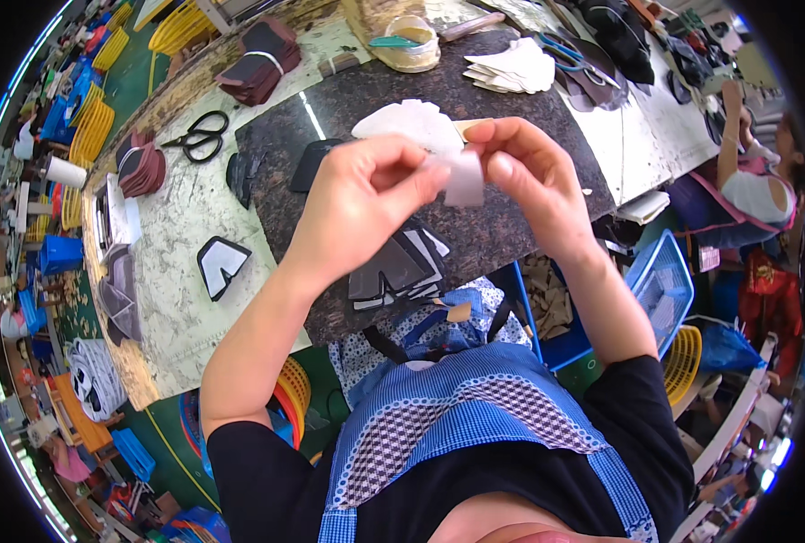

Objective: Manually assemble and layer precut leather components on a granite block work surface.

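Observation:
Above a dark speckled stone slab point(533, 213), a small whitish, see-through piece point(464, 181) hangs between my hands. My left hand point(362, 195) pinches its left side with thumb and fingertips. On the other side, my right hand point(533, 176) has thumb and forefinger curled in at the piece's edge; a narrow beige strip shows by that forefinger. White cut pieces point(402, 122) lie on the slab just beyond my fingers. Nearer my body, partly under my left wrist, is a pile of dark notched pieces point(389, 276) with white layers. Another dark piece point(312, 165) lies left of my left hand.
Black-handled scissors point(205, 138) and a white-faced notched piece point(224, 265) lie on the worn table at left. Tied maroon bundles point(259, 61), a tub point(407, 45) and white cut pieces point(511, 68) stand farther back. A blue basket point(663, 288) is at right, with a co-worker point(760, 185) beyond.

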### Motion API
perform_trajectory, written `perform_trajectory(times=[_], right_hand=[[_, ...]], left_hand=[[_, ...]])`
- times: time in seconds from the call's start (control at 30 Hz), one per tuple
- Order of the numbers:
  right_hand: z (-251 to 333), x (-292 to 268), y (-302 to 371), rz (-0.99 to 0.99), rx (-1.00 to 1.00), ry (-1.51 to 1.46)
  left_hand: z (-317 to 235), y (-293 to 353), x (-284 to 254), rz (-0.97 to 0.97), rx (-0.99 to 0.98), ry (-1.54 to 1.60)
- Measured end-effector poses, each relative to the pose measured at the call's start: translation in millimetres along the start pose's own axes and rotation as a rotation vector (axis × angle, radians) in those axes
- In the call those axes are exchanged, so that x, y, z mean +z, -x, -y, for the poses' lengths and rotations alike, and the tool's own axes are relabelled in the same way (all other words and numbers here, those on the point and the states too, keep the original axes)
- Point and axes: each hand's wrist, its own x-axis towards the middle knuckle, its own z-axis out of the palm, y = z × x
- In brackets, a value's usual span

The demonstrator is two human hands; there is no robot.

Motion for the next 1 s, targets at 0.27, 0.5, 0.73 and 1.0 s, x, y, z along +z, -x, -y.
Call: perform_trajectory(times=[0.27,0.5,0.73,1.0], right_hand=[[23.3,-7.4,8.6,0.475,0.501,0.117],[39.5,8.3,23.0,0.808,0.637,0.084],[16.0,7.2,35.6,0.571,0.548,-0.098],[-25.5,-11.5,55.1,0.350,0.479,-0.335]], left_hand=[[-13.8,38.4,9.1,0.198,0.007,-0.167],[-14.7,49.5,10.2,0.500,-0.334,0.338],[-9.3,51.8,18.4,0.111,0.643,-0.318],[-11.0,81.3,29.1,-0.047,1.128,-0.746]])
